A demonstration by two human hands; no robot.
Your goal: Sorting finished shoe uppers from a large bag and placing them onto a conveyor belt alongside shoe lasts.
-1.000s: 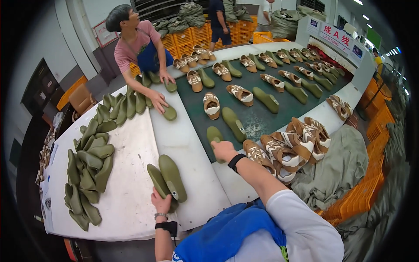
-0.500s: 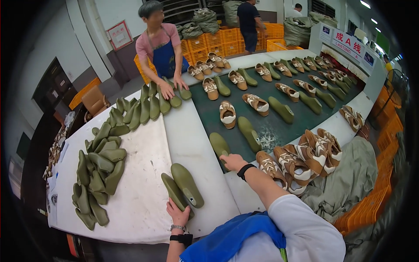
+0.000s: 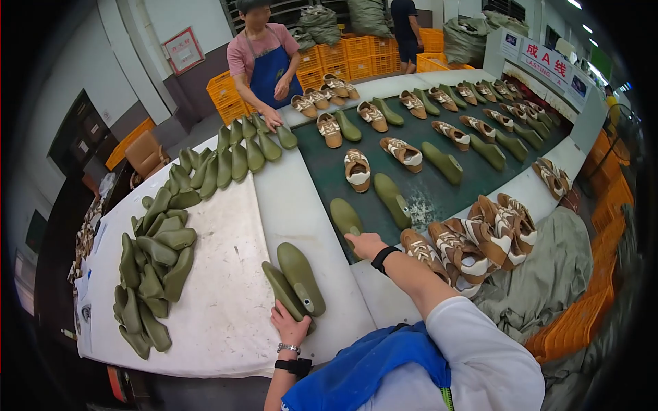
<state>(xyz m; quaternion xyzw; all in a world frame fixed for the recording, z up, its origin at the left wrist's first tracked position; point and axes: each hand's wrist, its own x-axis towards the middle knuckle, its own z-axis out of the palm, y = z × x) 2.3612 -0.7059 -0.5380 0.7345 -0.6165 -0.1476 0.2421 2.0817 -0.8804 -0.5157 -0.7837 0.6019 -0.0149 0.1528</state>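
Note:
My left hand (image 3: 292, 326) grips the heel end of a green shoe last (image 3: 282, 289) on the white tabletop. A second green last (image 3: 299, 272) lies against its right side, toes pointing away from me. My right hand (image 3: 366, 245) holds the heel of another green last (image 3: 345, 215) on the near left corner of the dark green belt (image 3: 322, 179); the fingertips are partly hidden. Just beyond it rests one more last (image 3: 392, 200). Brown-and-white shoe uppers (image 3: 357, 170) and lasts stand in rows along the belt.
A heap of green lasts (image 3: 159, 251) covers the table's left side, with a row of lasts (image 3: 238, 162) behind. Brown shoes (image 3: 455, 255) are piled by my right forearm, near grey-green sacking (image 3: 541, 281). Across the table stands a co-worker (image 3: 269, 61) in a blue apron. Orange crates (image 3: 360, 66) are stacked behind.
My view has shifted slightly. Both my hands keep their hold on the lasts. The co-worker has straightened, with one hand lifted off the lasts and the other still at the row.

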